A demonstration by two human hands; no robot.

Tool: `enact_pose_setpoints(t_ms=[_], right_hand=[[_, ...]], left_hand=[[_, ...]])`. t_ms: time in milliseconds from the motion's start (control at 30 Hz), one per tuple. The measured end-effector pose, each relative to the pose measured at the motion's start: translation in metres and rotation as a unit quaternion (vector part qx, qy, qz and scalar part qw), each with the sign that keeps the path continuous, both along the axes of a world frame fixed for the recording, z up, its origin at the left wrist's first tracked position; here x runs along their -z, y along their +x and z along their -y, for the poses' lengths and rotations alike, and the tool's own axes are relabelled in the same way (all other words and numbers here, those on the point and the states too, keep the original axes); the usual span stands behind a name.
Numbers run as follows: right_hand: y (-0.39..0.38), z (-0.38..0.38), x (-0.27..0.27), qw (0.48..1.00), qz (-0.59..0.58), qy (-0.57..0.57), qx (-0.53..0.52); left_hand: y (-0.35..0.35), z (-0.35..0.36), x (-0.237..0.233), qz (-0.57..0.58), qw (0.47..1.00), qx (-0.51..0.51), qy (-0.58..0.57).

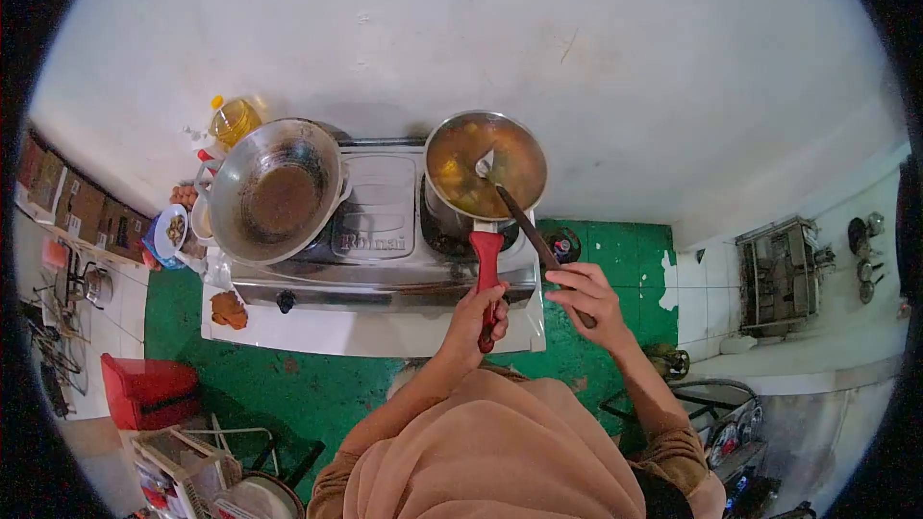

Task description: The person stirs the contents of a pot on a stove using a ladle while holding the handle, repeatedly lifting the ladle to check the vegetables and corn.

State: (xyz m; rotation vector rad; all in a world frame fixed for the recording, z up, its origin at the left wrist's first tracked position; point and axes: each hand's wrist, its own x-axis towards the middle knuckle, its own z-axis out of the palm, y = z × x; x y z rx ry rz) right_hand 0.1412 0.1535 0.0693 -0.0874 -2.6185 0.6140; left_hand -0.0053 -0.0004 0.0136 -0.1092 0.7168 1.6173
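A metal saucepan [440, 194] with soup in it stands on the right burner of the gas stove [376, 216]. My left hand [473, 321] is wrapped round its red handle [487, 259], which points toward me. In my right hand [587, 304] is the dark handle of a ladle [527, 224], slanting down to the left. The ladle's metal head dips into the orange-brown soup [452, 149], where pieces of food show at the surface. Part of the head is under the liquid.
A large wok [234, 187] with brown liquid sits on the left burner. Behind it stands an oil bottle [234, 120]; left of it are a bowl [171, 231] and eggs [183, 195]. A red chair [149, 392] is at the left, a dish rack [777, 279] at the right.
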Motion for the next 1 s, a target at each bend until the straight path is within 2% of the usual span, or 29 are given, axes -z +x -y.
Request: enact_pose_setpoints(t_ms=[200,333,400,433,500,567,633,667,800,1000], right_hand=[[-0.01,-0.009,-0.036,0.997,0.066,-0.023,-0.043],[-0.017,-0.022,-0.023,0.997,0.033,-0.064,-0.039],[-0.02,-0.023,-0.018,0.991,-0.003,-0.134,0.027],[-0.022,-0.021,-0.016,0.991,-0.003,-0.133,0.024],[-0.023,-0.015,-0.011,0.934,-0.079,-0.321,0.139],[-0.025,-0.017,-0.006,0.92,-0.118,-0.344,0.146],[-0.028,-0.018,-0.007,0.838,-0.178,-0.48,0.188],[-0.028,-0.019,-0.007,0.838,-0.178,-0.48,0.188],[-0.029,-0.022,-0.012,0.781,-0.256,-0.525,0.22],[-0.03,-0.02,-0.005,0.748,-0.303,-0.526,0.268]], left_hand=[[0.001,-0.001,0.001,-0.015,1.0,0.001,0.001],[0.001,-0.001,0.005,-0.022,1.0,0.003,0.004],[0.0,-0.001,0.004,-0.02,1.0,0.003,0.005],[0.0,0.0,0.0,-0.019,1.0,0.0,0.002],[0.0,0.0,-0.001,-0.017,1.0,-0.004,-0.002],[0.001,0.0,0.002,-0.015,1.0,-0.005,0.004],[0.0,0.0,0.003,-0.015,1.0,0.0,0.005],[0.0,0.0,0.003,-0.015,1.0,0.005,0.005],[0.0,-0.001,0.003,-0.017,1.0,0.001,0.005],[0.0,0.0,0.0,-0.025,1.0,0.002,0.002]])
